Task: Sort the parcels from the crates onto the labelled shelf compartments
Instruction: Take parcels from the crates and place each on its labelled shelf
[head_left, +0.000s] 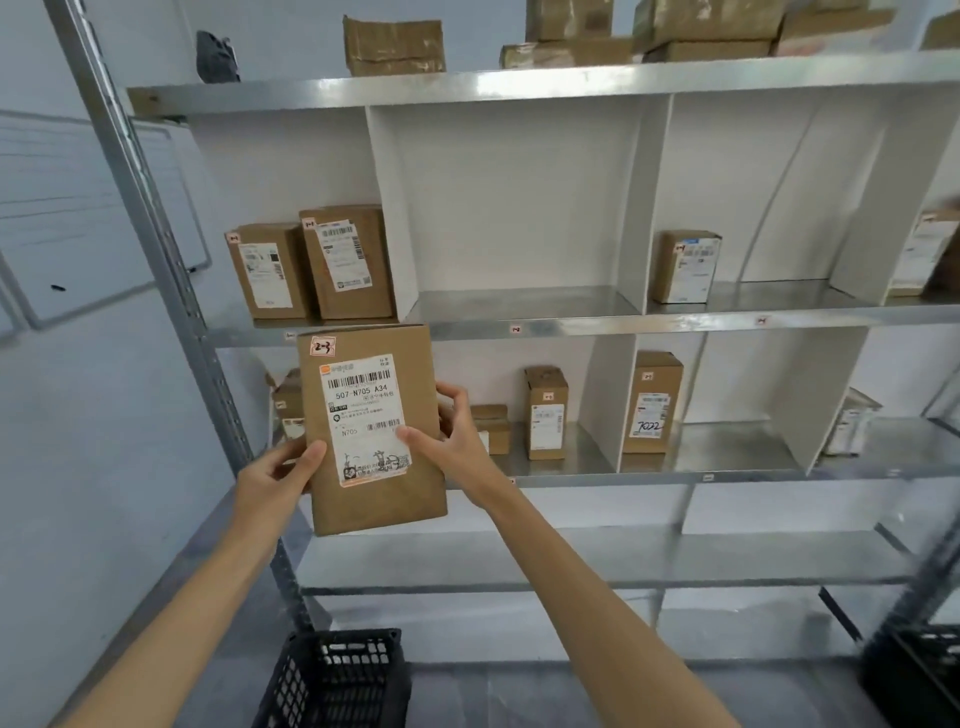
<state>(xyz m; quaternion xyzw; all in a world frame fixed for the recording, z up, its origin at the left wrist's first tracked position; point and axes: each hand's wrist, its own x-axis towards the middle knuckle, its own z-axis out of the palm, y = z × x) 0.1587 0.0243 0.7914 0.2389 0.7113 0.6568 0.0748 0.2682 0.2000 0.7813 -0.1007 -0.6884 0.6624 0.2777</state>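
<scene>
Head view: one cardboard parcel (371, 431), marked 2-3, centre-left of frame before the shelf (571, 328). Left grip (280, 475) and right grip (452, 441) clasped its side edges. Judged stiff, light; best held by edges.

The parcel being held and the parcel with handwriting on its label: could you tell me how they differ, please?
The held parcel is gripped by the left hand and right hand before the shelf; the handwritten parcel stands on it, untouched. The held parcel's label shows only print; the handwritten parcel's carries pen scrawl. Both are brown cardboard with white labels.
</scene>
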